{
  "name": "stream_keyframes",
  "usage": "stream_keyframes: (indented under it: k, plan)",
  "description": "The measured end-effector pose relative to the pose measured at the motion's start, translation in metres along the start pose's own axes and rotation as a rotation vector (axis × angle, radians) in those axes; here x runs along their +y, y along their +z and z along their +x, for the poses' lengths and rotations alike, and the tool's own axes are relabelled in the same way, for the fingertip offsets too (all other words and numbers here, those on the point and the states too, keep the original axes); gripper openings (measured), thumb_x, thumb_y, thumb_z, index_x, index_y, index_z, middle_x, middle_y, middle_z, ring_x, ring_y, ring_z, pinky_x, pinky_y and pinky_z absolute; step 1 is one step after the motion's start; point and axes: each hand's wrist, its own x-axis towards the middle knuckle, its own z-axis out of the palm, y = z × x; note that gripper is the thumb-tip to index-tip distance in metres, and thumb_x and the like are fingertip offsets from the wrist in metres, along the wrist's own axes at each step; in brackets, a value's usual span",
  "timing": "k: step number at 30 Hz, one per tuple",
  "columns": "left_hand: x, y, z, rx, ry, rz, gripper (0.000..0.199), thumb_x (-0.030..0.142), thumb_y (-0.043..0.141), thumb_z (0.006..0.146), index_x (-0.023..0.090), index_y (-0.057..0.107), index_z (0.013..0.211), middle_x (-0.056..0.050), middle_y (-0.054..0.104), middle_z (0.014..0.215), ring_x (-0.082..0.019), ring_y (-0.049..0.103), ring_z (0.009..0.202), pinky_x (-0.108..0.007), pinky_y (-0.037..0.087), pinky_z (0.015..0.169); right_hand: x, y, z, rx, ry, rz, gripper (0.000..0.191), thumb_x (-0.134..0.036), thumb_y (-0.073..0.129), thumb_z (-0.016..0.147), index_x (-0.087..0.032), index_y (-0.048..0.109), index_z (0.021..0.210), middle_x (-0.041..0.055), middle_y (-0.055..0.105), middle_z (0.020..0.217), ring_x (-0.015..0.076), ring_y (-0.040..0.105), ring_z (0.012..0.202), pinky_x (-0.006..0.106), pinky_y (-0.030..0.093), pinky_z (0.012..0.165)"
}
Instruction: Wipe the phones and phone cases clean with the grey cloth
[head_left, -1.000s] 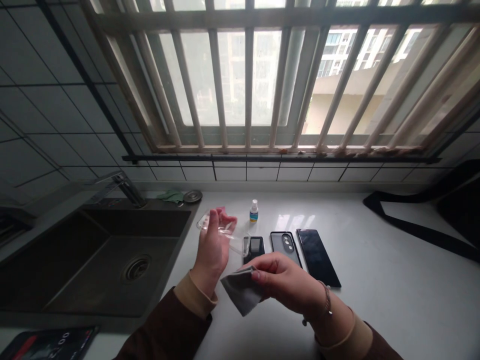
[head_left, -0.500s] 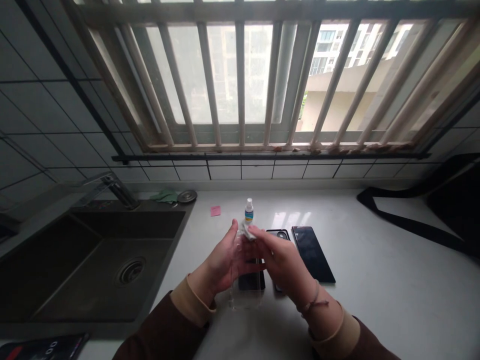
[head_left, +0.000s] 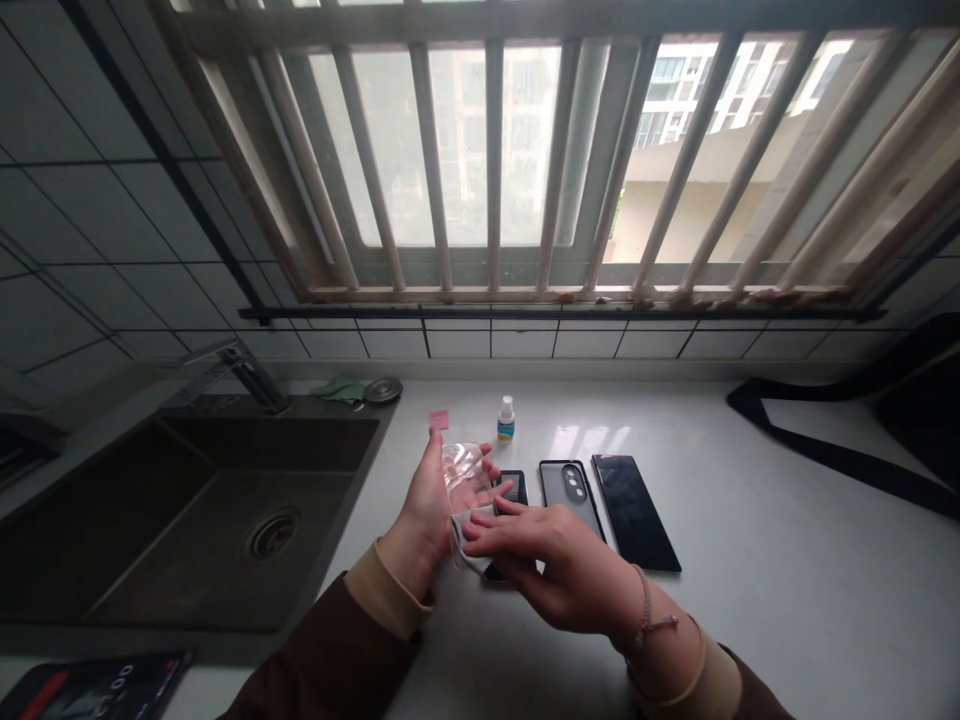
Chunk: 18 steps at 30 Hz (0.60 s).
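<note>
My left hand (head_left: pixel 427 500) holds a clear plastic phone case (head_left: pixel 466 472) upright, with its thumb along the near side. My right hand (head_left: pixel 555 555) presses a grey microfiber cloth (head_left: pixel 470 530) against the lower part of the case, fingers stretched over it. A small black device (head_left: pixel 511 488) lies partly hidden behind my hands. To the right lie a phone in a black-edged case (head_left: pixel 571 497) with its camera bump up and a dark phone (head_left: pixel 634 512) face up. A pink sticky tab (head_left: pixel 439 419) and a small spray bottle (head_left: pixel 506 420) stand just beyond my hands.
A steel sink (head_left: pixel 225 520) with a faucet (head_left: pixel 255 378) lies left of my hands, and a green cloth (head_left: pixel 337 390) and a round drain cover (head_left: pixel 382 390) sit behind it. A black strap (head_left: pixel 825 445) lies on the white counter (head_left: pixel 750 600) at right, below a barred window (head_left: pixel 487 150).
My hands have moved apart from their close position at the case's top. The cloth now sits lower on the case, and the case stands more upright in my left hand.
</note>
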Motion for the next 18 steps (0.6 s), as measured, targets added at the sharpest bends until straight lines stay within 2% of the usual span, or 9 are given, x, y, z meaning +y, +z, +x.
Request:
stream_keyframes:
  k: [3, 6, 9, 12, 14, 16, 18]
  plan:
    - [0.004, 0.0, 0.0, 0.008, 0.025, 0.019, 0.073, 0.077, 0.048, 0.097, 0.008, 0.069, 0.111, -0.01, 0.066, 0.079, -0.022, 0.068, 0.07, -0.05, 0.066, 0.085, -0.008, -0.003, 0.001, -0.031, -0.004, 0.03, 0.041, -0.007, 0.06, 0.095, -0.028, 0.077, 0.126, 0.0045, 0.08, 0.126, 0.0251, 0.07, 0.13, 0.049, 0.034, 0.131]
    - [0.01, 0.0, -0.003, 0.0, 0.038, 0.116, 0.068, 0.074, 0.055, 0.094, 0.009, 0.066, 0.112, -0.009, 0.065, 0.083, -0.022, 0.066, 0.072, -0.054, 0.065, 0.087, -0.012, -0.004, 0.001, -0.051, 0.008, 0.058, 0.04, -0.006, 0.058, 0.093, -0.028, 0.079, 0.119, 0.0027, 0.084, 0.113, 0.0227, 0.079, 0.112, 0.046, 0.04, 0.126]
    - [0.014, -0.001, -0.006, 0.015, 0.08, 0.265, 0.057, 0.07, 0.061, 0.093, 0.016, 0.062, 0.11, -0.003, 0.059, 0.079, -0.02, 0.061, 0.069, -0.054, 0.064, 0.083, -0.008, -0.003, -0.001, -0.013, 0.04, 0.006, 0.036, -0.006, 0.059, 0.089, -0.027, 0.082, 0.108, 0.0015, 0.084, 0.094, 0.02, 0.08, 0.09, 0.037, 0.054, 0.107]
    - [0.015, -0.007, -0.003, 0.07, 0.24, 0.524, 0.048, 0.066, 0.067, 0.089, 0.023, 0.057, 0.108, 0.001, 0.055, 0.079, -0.019, 0.058, 0.068, -0.048, 0.062, 0.08, 0.0, -0.001, -0.002, 0.056, 0.06, -0.054, 0.03, -0.01, 0.059, 0.09, -0.024, 0.081, 0.104, 0.0038, 0.081, 0.09, 0.0197, 0.075, 0.084, 0.031, 0.058, 0.086]
    - [0.015, -0.014, 0.003, 0.169, 0.392, 0.779, 0.052, 0.064, 0.077, 0.082, 0.025, 0.055, 0.108, -0.002, 0.059, 0.086, -0.023, 0.063, 0.077, -0.045, 0.058, 0.084, 0.006, 0.001, -0.001, 0.102, 0.062, -0.103, 0.026, -0.012, 0.058, 0.091, -0.022, 0.078, 0.103, 0.005, 0.079, 0.089, 0.0194, 0.072, 0.081, 0.03, 0.056, 0.079]
    - [0.016, -0.021, 0.009, 0.26, 0.502, 0.948, 0.06, 0.06, 0.086, 0.073, 0.025, 0.053, 0.11, -0.009, 0.065, 0.098, -0.032, 0.067, 0.096, -0.048, 0.052, 0.094, 0.01, 0.002, -0.001, 0.124, 0.058, -0.153, 0.023, -0.013, 0.057, 0.092, -0.021, 0.076, 0.101, 0.0053, 0.078, 0.088, 0.019, 0.07, 0.079, 0.031, 0.054, 0.079]
    - [0.017, -0.025, 0.012, 0.313, 0.586, 1.126, 0.063, 0.062, 0.084, 0.073, 0.024, 0.051, 0.111, -0.018, 0.067, 0.113, -0.041, 0.065, 0.114, -0.051, 0.046, 0.102, 0.013, 0.003, 0.0, 0.118, 0.047, -0.189, 0.022, -0.013, 0.057, 0.092, -0.021, 0.075, 0.101, 0.0048, 0.077, 0.086, 0.0188, 0.068, 0.077, 0.031, 0.053, 0.08]
